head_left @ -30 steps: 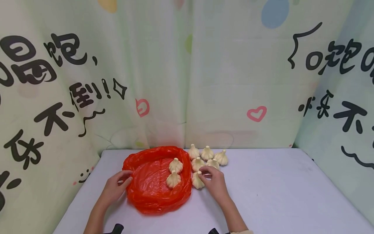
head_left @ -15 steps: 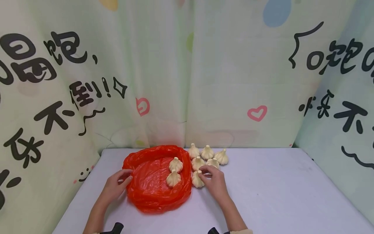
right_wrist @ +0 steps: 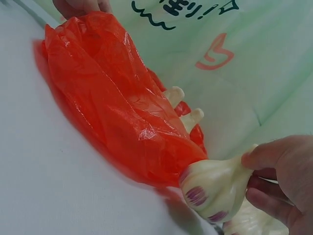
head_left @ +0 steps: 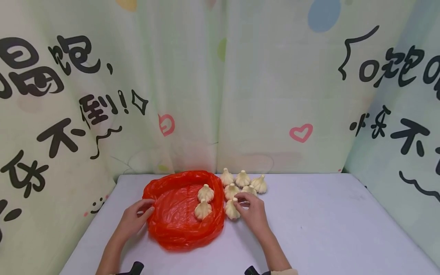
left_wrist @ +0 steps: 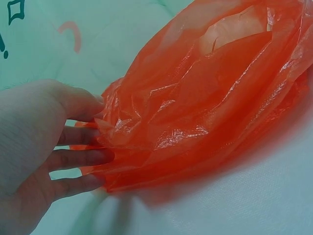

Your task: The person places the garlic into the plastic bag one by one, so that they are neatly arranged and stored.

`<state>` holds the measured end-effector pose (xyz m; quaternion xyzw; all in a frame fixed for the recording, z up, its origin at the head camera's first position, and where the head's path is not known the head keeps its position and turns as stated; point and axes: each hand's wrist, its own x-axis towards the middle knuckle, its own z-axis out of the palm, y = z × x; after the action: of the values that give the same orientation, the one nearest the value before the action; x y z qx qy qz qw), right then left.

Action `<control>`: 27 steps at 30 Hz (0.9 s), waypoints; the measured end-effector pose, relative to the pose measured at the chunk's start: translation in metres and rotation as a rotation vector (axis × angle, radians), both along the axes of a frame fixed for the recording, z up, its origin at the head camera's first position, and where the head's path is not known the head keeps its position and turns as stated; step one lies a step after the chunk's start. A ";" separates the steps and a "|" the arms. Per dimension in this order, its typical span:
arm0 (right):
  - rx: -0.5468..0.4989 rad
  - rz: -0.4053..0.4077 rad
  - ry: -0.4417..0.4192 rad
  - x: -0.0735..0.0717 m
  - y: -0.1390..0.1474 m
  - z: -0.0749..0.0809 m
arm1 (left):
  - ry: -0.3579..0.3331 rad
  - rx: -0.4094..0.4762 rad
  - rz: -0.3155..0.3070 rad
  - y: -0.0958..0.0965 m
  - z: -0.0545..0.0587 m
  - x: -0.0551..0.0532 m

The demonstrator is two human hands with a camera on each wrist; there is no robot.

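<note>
A red plastic bag [head_left: 172, 229] lies spread with its mouth up, holding two garlic bulbs [head_left: 205, 193] at its right side. My left hand [head_left: 134, 219] holds the bag's left edge; in the left wrist view thumb and fingers [left_wrist: 80, 157] lie at the crumpled film. Just right of the bag, my right hand [head_left: 254, 214] pinches the neck of a garlic bulb [right_wrist: 215, 186] between thumb and fingers. That bulb, with purple streaks, stays close to the bag's outer wall. Behind it several more garlic bulbs [head_left: 242, 178] stand in a cluster, one partly hidden by the hand.
The white table [head_left: 309, 229] extends to the right of the bulbs and in front of the bag. A printed curtain [head_left: 258, 95] rises at its back edge and along both sides. Dark wrist mounts [head_left: 137, 267] show at the bottom of the head view.
Both hands, the bag and the bulbs keep their places. Only the head view shifts slightly.
</note>
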<state>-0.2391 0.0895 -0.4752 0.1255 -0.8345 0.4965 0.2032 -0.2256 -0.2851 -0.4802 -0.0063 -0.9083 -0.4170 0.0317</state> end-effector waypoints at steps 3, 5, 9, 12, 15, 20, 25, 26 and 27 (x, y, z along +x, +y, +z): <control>-0.019 0.008 0.007 -0.001 0.000 0.002 | -0.005 0.004 0.000 0.001 0.001 -0.002; -0.024 0.012 0.006 -0.001 0.000 0.003 | -0.008 0.009 0.001 0.001 0.001 -0.003; -0.021 0.013 0.014 -0.001 -0.001 0.005 | -0.008 0.006 0.002 0.001 0.000 -0.004; -0.024 0.013 0.027 -0.001 -0.001 0.007 | -0.007 0.002 0.005 0.000 -0.001 -0.003; -0.032 0.014 0.026 0.000 -0.001 0.008 | -0.005 -0.001 0.003 -0.001 -0.002 -0.001; -0.028 0.007 0.016 0.002 -0.002 0.009 | -0.006 0.001 0.002 -0.003 -0.002 0.001; -0.032 0.000 0.030 0.002 -0.003 0.011 | -0.018 0.001 0.003 -0.003 -0.001 0.001; -0.036 0.001 0.037 0.002 -0.003 0.011 | -0.016 -0.001 0.003 -0.003 -0.001 0.001; -0.039 0.001 0.039 0.002 -0.003 0.012 | -0.013 -0.001 0.002 -0.003 0.000 0.001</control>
<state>-0.2371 0.0866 -0.4635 0.1314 -0.8205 0.5102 0.2218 -0.2249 -0.2878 -0.4804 -0.0025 -0.9087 -0.4167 0.0262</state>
